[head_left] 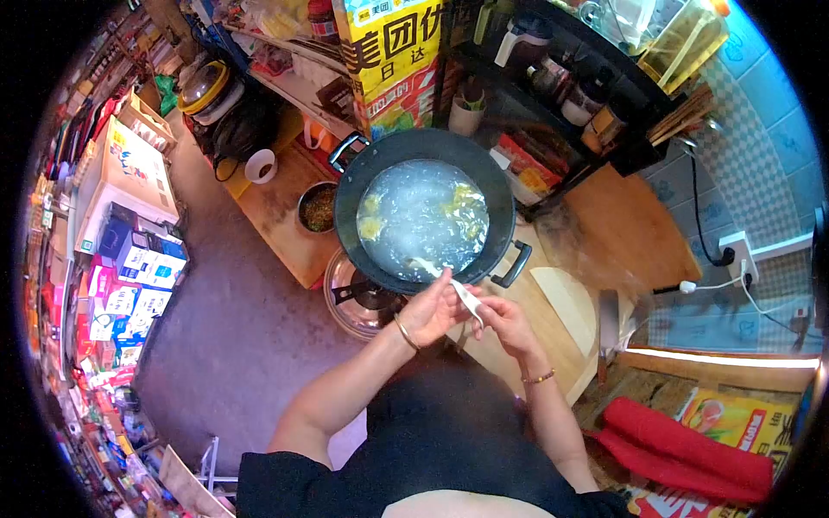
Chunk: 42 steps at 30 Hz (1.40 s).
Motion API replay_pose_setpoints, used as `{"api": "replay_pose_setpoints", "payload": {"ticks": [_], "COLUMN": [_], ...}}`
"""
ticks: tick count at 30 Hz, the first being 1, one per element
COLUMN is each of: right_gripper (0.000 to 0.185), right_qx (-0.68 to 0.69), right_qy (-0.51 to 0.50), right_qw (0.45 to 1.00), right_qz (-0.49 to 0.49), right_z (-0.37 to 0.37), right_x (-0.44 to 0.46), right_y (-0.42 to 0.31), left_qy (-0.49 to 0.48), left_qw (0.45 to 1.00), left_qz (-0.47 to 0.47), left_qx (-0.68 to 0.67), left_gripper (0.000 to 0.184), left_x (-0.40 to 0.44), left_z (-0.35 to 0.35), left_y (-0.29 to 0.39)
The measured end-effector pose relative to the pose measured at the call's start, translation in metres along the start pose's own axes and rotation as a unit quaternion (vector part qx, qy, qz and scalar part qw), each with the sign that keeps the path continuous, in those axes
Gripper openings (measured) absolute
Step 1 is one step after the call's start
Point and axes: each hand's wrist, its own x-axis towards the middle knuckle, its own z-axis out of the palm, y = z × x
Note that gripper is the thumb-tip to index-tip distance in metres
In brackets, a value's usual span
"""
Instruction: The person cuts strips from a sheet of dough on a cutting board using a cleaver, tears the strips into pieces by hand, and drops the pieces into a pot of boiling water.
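A soft-looking white strip (pixel 467 298), perhaps dough, spans my two hands at the near rim of a large black pot (pixel 352 233). My left hand (pixel 432 312) has its fingers closed on the strip, with the thumb toward the pot. At the strip's lower end, my right hand (pixel 509 326) pinches it between thumb and fingers. Cloudy, bubbling water (pixel 419 216) fills the pot, and yellowish pieces (pixel 466 200) float in it. A pale piece (pixel 423 266) shows near the pot's front wall, just beyond my left thumb; whether it joins the strip I cannot tell.
Left of the pot stand a bowl of dark, chopped food (pixel 318 209) and a white cup (pixel 260 166). A steel pan (pixel 337 304) with a black ladle-like utensil sits below. A cutting board (pixel 566 302) lies at right; a black shelf (pixel 553 86) holds bottles behind.
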Motion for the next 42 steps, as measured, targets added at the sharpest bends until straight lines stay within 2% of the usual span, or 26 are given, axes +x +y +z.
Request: {"api": "replay_pose_setpoints", "payload": {"ticks": [1,3,5,11,13,14,15,17,19,21,22,27,29,31,32,33,35,37,39,42], "right_gripper": [0.021,0.019,0.017,0.018,0.02,0.021,0.021,0.021,0.021,0.021,0.019,0.018,0.019,0.019,0.019,0.019,0.019,0.019,0.019,0.018], "right_qx": [-0.017,-0.033,-0.11,-0.066,-0.003,0.003,0.002,0.016,-0.016,-0.12,-0.127,-0.104,-0.061,-0.027,0.007,0.007,0.007,-0.039,-0.1,-0.115], "right_qy": [0.007,0.023,0.02,0.026,0.001,0.001,0.001,-0.011,-0.015,0.007,-0.002,0.015,0.001,-0.011,-0.022,-0.022,-0.015,-0.004,0.005,0.005], "right_qw": [1.0,0.999,0.993,0.997,1.0,1.0,1.0,0.999,1.0,0.992,0.992,0.994,0.997,0.999,1.0,1.0,1.0,0.999,0.994,0.993], "right_qz": [-0.003,0.011,0.033,0.032,0.012,-0.011,-0.013,-0.031,-0.007,0.028,0.025,0.024,0.051,0.028,0.003,0.002,-0.015,0.019,0.036,0.029], "right_z": [0.001,0.0,-0.005,-0.011,-0.009,-0.005,-0.002,0.0,0.0,0.0,-0.004,-0.009,-0.013,-0.011,-0.01,-0.007,0.0,0.0,-0.004,-0.009], "right_x": [0.002,-0.001,-0.002,-0.008,-0.006,-0.004,0.001,0.008,0.006,0.003,0.002,-0.009,-0.011,-0.009,-0.007,-0.004,0.001,-0.001,-0.003,-0.007], "right_y": [0.001,0.0,-0.001,0.005,0.001,-0.002,-0.003,-0.003,-0.003,-0.004,0.0,0.005,0.006,0.006,0.005,0.003,-0.002,-0.003,0.001,0.009], "left_qy": [0.0,0.08,0.096,0.127,0.118,0.065,0.017,-0.004,0.052,0.088,0.099,0.13,0.131,0.129,0.093,0.04,0.0,0.044,0.12,0.133], "left_qw": [1.0,0.992,0.984,0.969,0.963,0.98,0.999,1.0,0.994,0.986,0.984,0.97,0.967,0.961,0.98,0.998,1.0,0.995,0.982,0.973], "left_qz": [0.01,0.094,0.138,0.193,0.234,0.183,0.043,-0.001,0.101,0.14,0.147,0.196,0.208,0.238,0.179,0.037,-0.023,0.086,0.136,0.177], "left_qx": [0.022,0.022,0.06,0.082,0.068,0.036,0.011,0.009,0.007,0.032,0.025,0.063,0.067,0.06,-0.003,0.004,0.012,0.024,0.05,0.067], "left_gripper": [0.04,0.022,0.02,0.022,0.028,0.036,0.041,0.04,0.027,0.022,0.021,0.022,0.022,0.028,0.034,0.037,0.037,0.027,0.022,0.021], "left_x": [0.001,0.0,0.001,-0.005,-0.004,0.001,-0.001,-0.002,0.0,0.001,0.001,-0.004,-0.006,-0.005,-0.001,-0.004,-0.002,0.001,-0.001,-0.004], "left_z": [0.001,0.013,0.013,0.026,0.025,0.016,0.011,0.008,0.014,0.013,0.013,0.015,0.017,0.023,0.019,0.016,0.008,0.009,0.016,0.014], "left_y": [-0.007,-0.001,0.01,0.033,0.03,0.021,0.014,-0.007,-0.006,0.005,0.011,0.033,0.035,0.03,0.021,0.015,-0.009,-0.009,0.002,0.021]}}
